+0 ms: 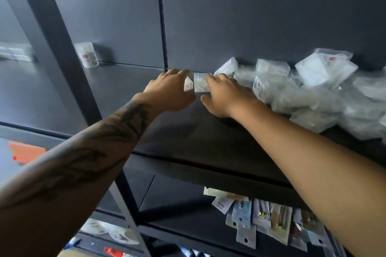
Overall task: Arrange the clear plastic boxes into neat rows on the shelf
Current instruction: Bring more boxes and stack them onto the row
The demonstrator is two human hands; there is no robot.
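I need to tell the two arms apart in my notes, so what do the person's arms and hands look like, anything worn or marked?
Both arms are bare to the edge of the frame: no sleeves, gloves, watch or rings show. The left forearm carries dark tattoo work running along its length up to the wrist, just short of the left hand. The right forearm and right hand are unmarked.

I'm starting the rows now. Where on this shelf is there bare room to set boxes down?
Bare shelf runs from the left hand to the lone box by the post, and along the front edge. Right of the right hand, the pile crowds it.
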